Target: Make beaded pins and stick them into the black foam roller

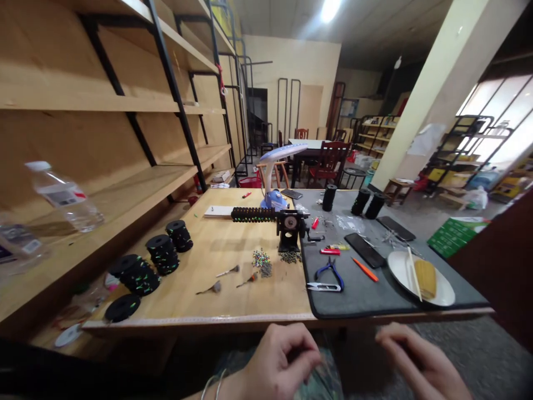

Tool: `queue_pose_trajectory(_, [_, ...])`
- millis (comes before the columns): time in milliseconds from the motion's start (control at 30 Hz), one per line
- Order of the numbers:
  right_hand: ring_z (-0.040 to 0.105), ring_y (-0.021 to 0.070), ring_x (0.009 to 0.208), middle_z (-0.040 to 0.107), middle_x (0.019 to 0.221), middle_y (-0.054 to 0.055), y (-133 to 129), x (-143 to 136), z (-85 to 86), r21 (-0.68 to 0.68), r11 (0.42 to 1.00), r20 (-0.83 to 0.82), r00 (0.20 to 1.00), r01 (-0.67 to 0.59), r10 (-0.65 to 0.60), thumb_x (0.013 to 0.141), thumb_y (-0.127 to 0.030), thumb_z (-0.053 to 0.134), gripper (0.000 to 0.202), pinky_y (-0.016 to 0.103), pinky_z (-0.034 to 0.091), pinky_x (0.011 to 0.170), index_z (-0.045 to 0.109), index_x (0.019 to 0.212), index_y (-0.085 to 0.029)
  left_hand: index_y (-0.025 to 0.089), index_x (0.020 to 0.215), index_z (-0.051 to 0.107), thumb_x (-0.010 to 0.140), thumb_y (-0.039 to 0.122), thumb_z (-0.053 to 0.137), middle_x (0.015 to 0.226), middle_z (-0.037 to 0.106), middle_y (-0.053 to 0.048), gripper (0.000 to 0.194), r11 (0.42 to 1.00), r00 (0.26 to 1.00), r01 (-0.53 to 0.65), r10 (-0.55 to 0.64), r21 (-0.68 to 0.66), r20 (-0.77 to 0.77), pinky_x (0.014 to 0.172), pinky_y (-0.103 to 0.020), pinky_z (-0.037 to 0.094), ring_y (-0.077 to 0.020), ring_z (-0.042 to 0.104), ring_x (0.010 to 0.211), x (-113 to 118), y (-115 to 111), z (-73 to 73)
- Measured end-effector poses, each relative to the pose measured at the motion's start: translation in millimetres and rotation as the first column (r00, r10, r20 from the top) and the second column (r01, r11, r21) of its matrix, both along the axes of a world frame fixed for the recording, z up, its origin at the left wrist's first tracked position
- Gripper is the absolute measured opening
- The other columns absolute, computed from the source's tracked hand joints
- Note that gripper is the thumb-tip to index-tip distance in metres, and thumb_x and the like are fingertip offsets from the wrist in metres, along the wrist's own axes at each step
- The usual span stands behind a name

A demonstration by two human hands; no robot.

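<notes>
My left hand (283, 361), with bracelets at its wrist, is held in front of the table edge. Its fingers are curled into a pinch; anything between them is too small to see. My right hand (422, 364) hovers to the right, apart from the left, its fingers closed together and their contents hidden. On the table beyond stands a black crank winder (290, 222) with a black, green-flecked roll (253, 214) on its shaft. Nearer lie small coloured beads (261, 258), grey bits (265, 270) and feathery tufts (215, 286). Blue-handled pliers (332, 271) and thread snips (323, 287) rest on the grey mat (353, 300).
Black spools (162, 254) stand along the left side, near shelving (125, 105) with a plastic bottle (64, 197). A blue lamp (272, 194) is behind the winder. The mat also bears a phone (365, 250), an orange pen (365, 269) and a plate (445, 295) with food and chopsticks.
</notes>
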State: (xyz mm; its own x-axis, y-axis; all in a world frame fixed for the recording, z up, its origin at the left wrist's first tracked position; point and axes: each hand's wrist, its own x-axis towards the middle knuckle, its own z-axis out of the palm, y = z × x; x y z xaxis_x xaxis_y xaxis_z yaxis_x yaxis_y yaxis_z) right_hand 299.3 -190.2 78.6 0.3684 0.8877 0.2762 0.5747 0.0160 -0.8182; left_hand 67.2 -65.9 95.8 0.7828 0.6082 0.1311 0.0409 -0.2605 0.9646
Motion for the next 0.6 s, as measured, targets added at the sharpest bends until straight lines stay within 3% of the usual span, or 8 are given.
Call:
queue_pose_trajectory(67, [0.056,0.0154,0.054,0.062,0.059,0.000,10.0,11.9,-25.6,0.002,0.938,-0.211,0.917,0.347,-0.339,0.070,-0.052,0.069,0.033,0.022,0.043,0.046,0.069,0.078,-0.021,0.015,0.068,0.058,0.085,0.031,0.056,0.050,0.052,0.001,0.023,0.982,0.993,-0.118,0.116,-0.149,-0.018,0.047,-0.020,0.034,-0.0105,0.047,0.047,-1.5,-2.3,-10.4])
queue_pose_trajectory(100, [0.052,0.0143,0.050,0.059,0.055,-0.002,15.2,16.3,-44.4,-0.048,0.896,-0.310,0.847,0.441,-0.433,0.067,-0.055,0.070,0.038,0.022,0.041,0.044,0.068,0.080,-0.019,0.016,0.068,0.056,0.085,0.032,0.056,0.050,0.051,0.002,0.024,0.969,0.987,-0.158,0.157,-0.189,-0.017,0.048,-0.020,0.034,-0.0104,0.046,0.048,-2.3,-2.4,-17.4])
queue_pose_trajectory(233, [0.046,0.0114,0.045,0.056,0.052,-0.004,25.3,27.5,-128.7,-0.221,0.780,-0.529,0.600,0.585,-0.600,0.052,-0.057,0.073,0.045,0.021,0.036,0.040,0.065,0.074,-0.019,0.016,0.067,0.053,0.085,0.037,0.057,0.050,0.048,0.004,0.028,0.931,0.962,-0.263,0.271,-0.255,-0.001,0.050,-0.020,0.032,-0.0095,0.042,0.047,-7.8,2.9,-39.8])
queue_pose_trajectory(333, [0.044,0.0111,0.042,0.054,0.048,-0.004,18.3,29.4,-159.7,-0.282,0.720,-0.542,0.514,0.634,-0.665,0.047,-0.062,0.070,0.048,0.021,0.033,0.038,0.062,0.066,-0.019,0.017,0.067,0.051,0.086,0.039,0.056,0.049,0.046,0.005,0.029,0.909,0.943,-0.328,0.332,-0.257,-0.028,0.049,-0.020,0.032,-0.0093,0.041,0.047,-13.7,7.4,-48.1])
queue_pose_trajectory(433, [0.045,0.0104,0.040,0.059,0.049,-0.002,9.1,7.7,-147.9,-0.336,0.755,-0.565,0.521,0.564,-0.640,0.041,-0.057,0.078,0.050,0.020,0.031,0.036,0.068,0.066,-0.016,0.017,0.068,0.051,0.088,0.038,0.053,0.050,0.047,0.004,0.029,0.913,0.931,-0.365,0.360,-0.182,-0.066,0.049,-0.020,0.032,-0.0096,0.043,0.048,-17.0,7.4,-55.8])
queue_pose_trajectory(500, [0.053,0.0134,0.047,0.067,0.057,0.003,9.1,-24.4,-124.9,-0.382,0.889,-0.693,0.559,0.253,-0.456,0.048,-0.059,0.079,0.052,0.020,0.032,0.037,0.074,0.075,-0.015,0.017,0.068,0.053,0.091,0.035,0.050,0.051,0.047,0.004,0.029,0.932,0.933,-0.356,0.350,-0.068,-0.084,0.049,-0.020,0.032,-0.0098,0.044,0.048,-17.4,5.1,-61.3])
queue_pose_trajectory(567, [0.065,0.0228,0.071,0.075,0.078,0.012,16.9,-62.6,-99.9,-0.319,0.947,-0.842,0.468,-0.029,-0.269,0.053,-0.061,0.079,0.057,0.022,0.043,0.044,0.077,0.084,-0.014,0.017,0.071,0.056,0.092,0.030,0.048,0.056,0.053,0.001,0.026,0.949,0.949,-0.295,0.304,0.110,-0.078,0.050,-0.020,0.034,-0.0108,0.048,0.051,-17.6,2.5,-66.0])
queue_pose_trajectory(600, [0.066,0.0252,0.084,0.076,0.090,0.013,23.3,-80.1,-89.2,-0.262,0.960,-0.897,0.392,-0.099,-0.204,0.057,-0.060,0.079,0.056,0.024,0.047,0.051,0.076,0.091,-0.015,0.017,0.073,0.057,0.092,0.027,0.046,0.059,0.057,-0.001,0.024,0.945,0.963,-0.244,0.263,0.216,-0.065,0.053,-0.021,0.036,-0.0119,0.052,0.054,-17.9,1.8,-68.1])
